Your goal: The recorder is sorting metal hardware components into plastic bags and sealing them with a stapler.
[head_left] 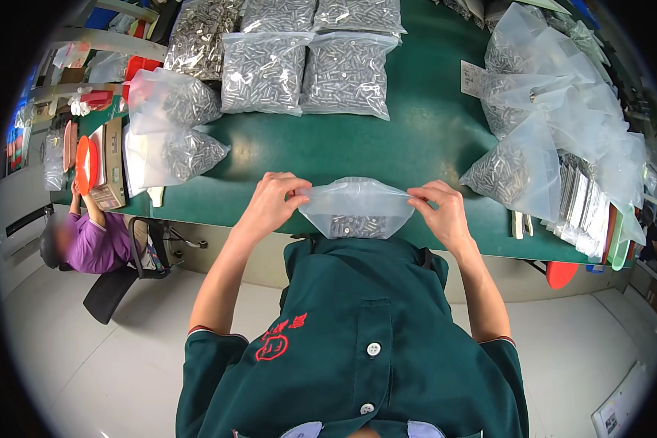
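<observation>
A translucent plastic bag point(358, 201) stands at the near edge of the green table, close to my body. Small grey metal parts fill its lower portion. My left hand point(276, 201) pinches the bag's left upper corner between thumb and fingers. At the opposite corner, my right hand point(442, 208) has the same kind of pinch. Between the two hands the bag's top edge is drawn out sideways. Whether its mouth is sealed I cannot tell.
Several full flat bags point(349, 73) of metal parts lie at the table's point(416, 146) far side. More filled bags stand left point(190, 155) and right point(507, 171). At far left, a seated person point(98, 237) in purple handles an orange dish point(87, 165) beside a scale point(111, 164).
</observation>
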A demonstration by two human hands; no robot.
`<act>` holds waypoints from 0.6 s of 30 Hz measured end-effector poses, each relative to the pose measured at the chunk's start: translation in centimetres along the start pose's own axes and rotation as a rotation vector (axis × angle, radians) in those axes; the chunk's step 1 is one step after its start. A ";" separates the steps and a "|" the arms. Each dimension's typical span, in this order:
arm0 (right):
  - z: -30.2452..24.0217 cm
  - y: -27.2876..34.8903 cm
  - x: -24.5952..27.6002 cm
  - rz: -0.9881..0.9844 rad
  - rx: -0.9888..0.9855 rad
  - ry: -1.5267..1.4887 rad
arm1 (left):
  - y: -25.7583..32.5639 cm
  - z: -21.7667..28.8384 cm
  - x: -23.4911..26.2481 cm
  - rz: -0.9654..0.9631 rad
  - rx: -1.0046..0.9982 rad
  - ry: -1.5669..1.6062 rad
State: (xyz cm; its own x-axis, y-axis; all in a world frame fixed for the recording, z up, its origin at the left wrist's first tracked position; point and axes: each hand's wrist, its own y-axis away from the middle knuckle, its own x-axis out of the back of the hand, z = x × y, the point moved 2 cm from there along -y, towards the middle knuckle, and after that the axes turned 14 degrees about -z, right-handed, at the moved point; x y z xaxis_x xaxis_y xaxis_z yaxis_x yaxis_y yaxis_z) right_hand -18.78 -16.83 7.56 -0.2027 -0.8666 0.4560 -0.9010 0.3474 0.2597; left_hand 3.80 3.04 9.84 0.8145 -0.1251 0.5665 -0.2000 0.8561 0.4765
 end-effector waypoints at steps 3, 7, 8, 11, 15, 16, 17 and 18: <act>-0.4 0.3 0.1 0.038 0.068 0.059 | 0.3 0.5 0.2 0.030 -0.061 -0.103; -0.4 0.1 0.2 0.020 0.129 0.163 | 0.1 0.7 0.8 -0.020 -0.110 -0.141; -0.6 0.2 0.4 0.020 0.127 0.163 | 0.4 0.5 0.8 -0.020 -0.145 -0.165; -1.6 0.4 0.9 0.037 0.243 0.254 | 0.7 -0.2 1.0 -0.065 -0.175 -0.013; 0.6 -0.3 0.6 -0.114 0.037 -0.064 | -0.4 -2.9 0.2 -0.282 0.145 0.525; 2.3 -0.9 0.1 -0.229 -0.202 -0.262 | -1.1 -3.7 -0.1 -0.284 0.146 0.525; 4.4 -1.5 -0.8 -0.255 -0.247 -0.560 | -2.0 -4.7 -0.6 -0.314 0.157 0.664; 5.8 -2.1 -1.4 -0.260 -0.246 -0.561 | -2.7 -5.8 -1.3 -0.338 0.171 0.805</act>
State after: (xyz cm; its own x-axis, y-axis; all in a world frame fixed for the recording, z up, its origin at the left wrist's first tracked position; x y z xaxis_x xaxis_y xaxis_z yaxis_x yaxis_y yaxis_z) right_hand -18.80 -18.42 1.49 -0.2197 -0.9651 -0.1427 -0.8470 0.1162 0.5187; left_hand 6.42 3.78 3.89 0.9677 0.0878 -0.2363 0.0946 0.7425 0.6632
